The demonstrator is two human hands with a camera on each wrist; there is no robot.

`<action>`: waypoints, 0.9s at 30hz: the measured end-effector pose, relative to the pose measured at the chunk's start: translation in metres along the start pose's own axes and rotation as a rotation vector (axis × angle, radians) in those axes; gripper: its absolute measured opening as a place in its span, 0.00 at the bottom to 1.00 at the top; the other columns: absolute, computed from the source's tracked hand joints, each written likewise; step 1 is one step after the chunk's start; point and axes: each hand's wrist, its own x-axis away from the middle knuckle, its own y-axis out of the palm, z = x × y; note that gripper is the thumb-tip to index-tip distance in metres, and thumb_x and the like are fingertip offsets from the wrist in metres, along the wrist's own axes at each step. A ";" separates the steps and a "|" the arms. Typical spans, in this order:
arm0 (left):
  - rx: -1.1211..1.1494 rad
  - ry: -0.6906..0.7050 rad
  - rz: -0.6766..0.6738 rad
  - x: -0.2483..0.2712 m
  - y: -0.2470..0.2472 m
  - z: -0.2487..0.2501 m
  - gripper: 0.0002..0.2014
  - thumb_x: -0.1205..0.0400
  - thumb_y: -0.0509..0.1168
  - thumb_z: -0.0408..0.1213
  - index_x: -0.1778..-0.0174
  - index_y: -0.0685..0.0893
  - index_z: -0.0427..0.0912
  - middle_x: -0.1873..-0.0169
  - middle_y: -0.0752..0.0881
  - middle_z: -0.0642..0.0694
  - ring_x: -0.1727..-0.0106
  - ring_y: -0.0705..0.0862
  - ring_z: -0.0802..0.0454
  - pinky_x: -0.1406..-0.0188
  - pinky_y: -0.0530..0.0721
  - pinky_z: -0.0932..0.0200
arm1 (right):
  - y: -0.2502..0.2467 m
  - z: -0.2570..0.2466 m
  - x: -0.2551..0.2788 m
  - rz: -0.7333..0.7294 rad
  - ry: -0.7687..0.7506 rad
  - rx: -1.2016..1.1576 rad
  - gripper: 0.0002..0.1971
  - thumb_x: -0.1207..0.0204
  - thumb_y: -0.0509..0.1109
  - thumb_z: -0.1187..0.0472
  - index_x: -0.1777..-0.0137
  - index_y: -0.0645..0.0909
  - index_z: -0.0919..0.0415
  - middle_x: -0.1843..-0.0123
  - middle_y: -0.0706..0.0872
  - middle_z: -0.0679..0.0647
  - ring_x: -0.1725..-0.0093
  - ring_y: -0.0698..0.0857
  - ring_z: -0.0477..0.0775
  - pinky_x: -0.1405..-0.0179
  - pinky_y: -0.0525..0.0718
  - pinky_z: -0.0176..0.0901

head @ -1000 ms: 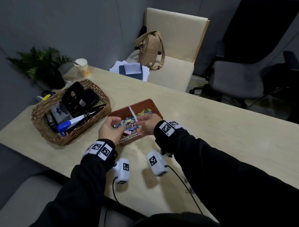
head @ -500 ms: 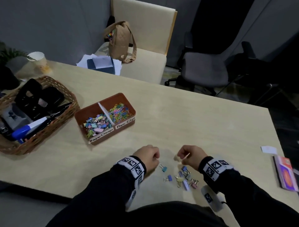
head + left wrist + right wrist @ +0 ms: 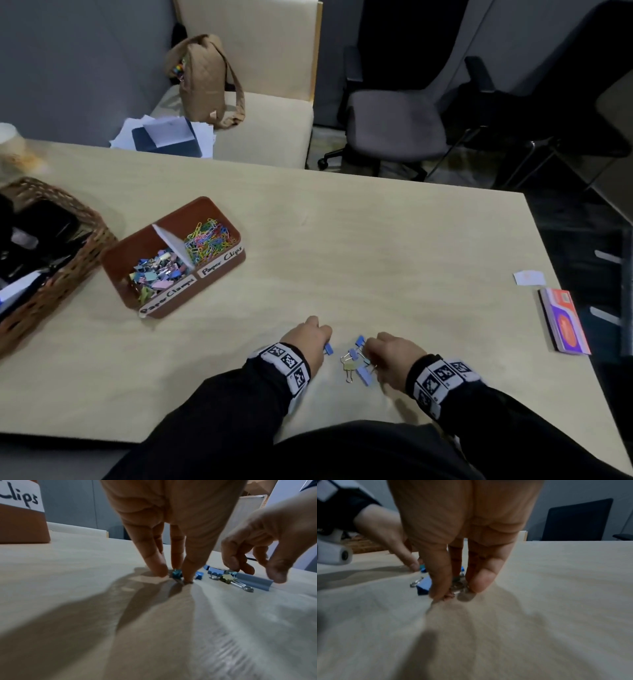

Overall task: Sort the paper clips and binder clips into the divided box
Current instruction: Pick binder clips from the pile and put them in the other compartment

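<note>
Lower centre: my left hand pinches a teal clip, right hand pinches another clip, colour unclear; I'd lift straight, then drop both in the box left compartment.

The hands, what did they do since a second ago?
Both left the divided box and came down near the table edge. The left hand now pinches a teal binder clip; the right hand fingers the loose binder clips. The box kept its place.
</note>
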 end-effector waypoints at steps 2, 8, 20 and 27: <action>0.005 -0.011 -0.007 -0.004 0.001 0.000 0.12 0.20 0.58 0.28 0.43 0.79 0.41 0.44 0.76 0.41 0.51 0.82 0.39 0.52 0.81 0.50 | 0.004 0.000 -0.007 0.053 -0.017 -0.001 0.10 0.24 0.63 0.65 0.44 0.77 0.58 0.49 0.77 0.54 0.49 0.83 0.61 0.54 0.78 0.44; 0.050 -0.041 0.014 -0.008 -0.002 -0.002 0.12 0.22 0.60 0.31 0.44 0.77 0.43 0.47 0.77 0.43 0.49 0.81 0.41 0.51 0.81 0.52 | 0.003 -0.009 -0.021 0.175 0.011 -0.146 0.14 0.25 0.62 0.64 0.40 0.76 0.54 0.47 0.76 0.53 0.51 0.82 0.59 0.54 0.78 0.44; 0.538 -0.280 0.093 -0.012 -0.012 -0.027 0.15 0.21 0.53 0.30 0.66 0.84 0.45 0.61 0.87 0.49 0.54 0.85 0.48 0.53 0.80 0.60 | -0.026 0.014 -0.020 0.235 0.392 -0.834 0.22 0.26 0.56 0.75 0.67 0.89 0.57 0.63 0.89 0.50 0.61 0.85 0.50 0.62 0.80 0.34; 0.070 -0.104 -0.011 -0.009 -0.016 -0.007 0.14 0.26 0.67 0.53 0.48 0.79 0.52 0.53 0.86 0.51 0.54 0.82 0.50 0.56 0.80 0.58 | -0.049 0.003 -0.025 0.072 0.417 -1.298 0.20 0.20 0.59 0.61 0.75 0.78 0.63 0.72 0.84 0.58 0.79 0.73 0.49 0.80 0.63 0.35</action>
